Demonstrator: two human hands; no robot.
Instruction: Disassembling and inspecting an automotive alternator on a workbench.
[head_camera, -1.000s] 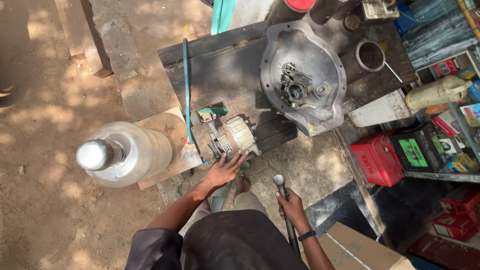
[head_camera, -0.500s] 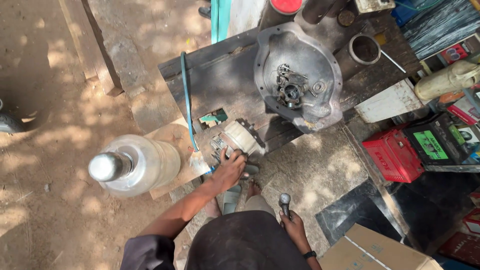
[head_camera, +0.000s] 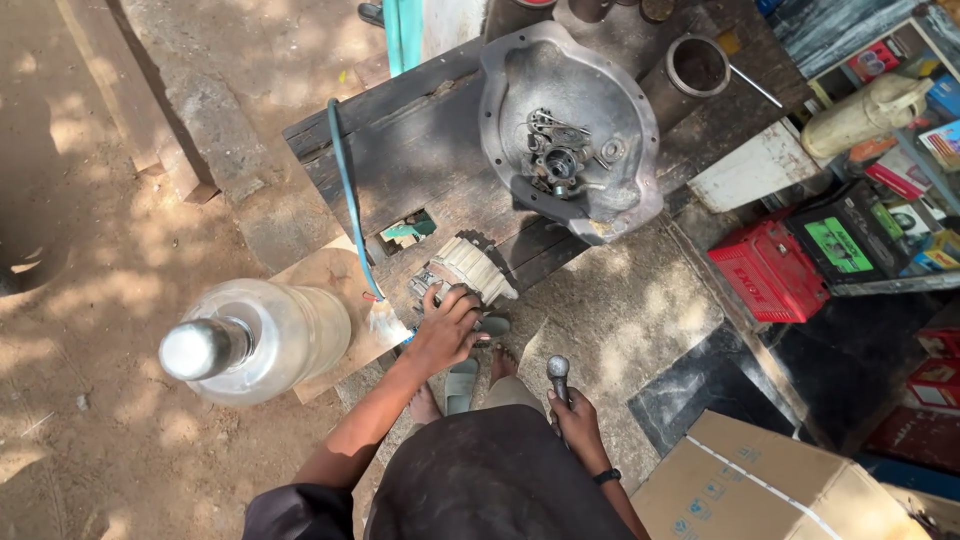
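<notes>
At the bottom centre of the frame, nearest the camera, the person's dark-clothed body fills the lower edge, and the right hand (head_camera: 575, 420) sits just right of centre, fingers wrapped tight around the handle of a slim metal tool with a rounded silver head (head_camera: 558, 368) that points up toward the bench. A dark band circles that wrist. To the left, the left arm stretches up and away, and the left hand (head_camera: 447, 328) lies spread, palm down, on the near end of a small ribbed, cream-coloured motor housing (head_camera: 472, 270); the fingers rest on it rather than closing round it. That housing lies at the near edge of the dark, weathered wooden workbench (head_camera: 420, 160), a little left of the frame's centre. Bare feet in grey sandals show on the stone floor just below the hand. At lower left stands a large clear glass bottle with a shiny metal cap (head_camera: 250, 340), beside a flat piece of brown board. A corner of a brown cardboard box (head_camera: 760, 480) takes the lower right. Further up, a thin teal hose (head_camera: 345, 190) runs along the bench from the housing toward the top edge. A large grey cast-metal bell-shaped casing (head_camera: 570, 130) with gears at its middle rests on the upper centre of the bench. At right sit a red plastic crate (head_camera: 770, 270) and a black battery with a green label (head_camera: 850, 240).
</notes>
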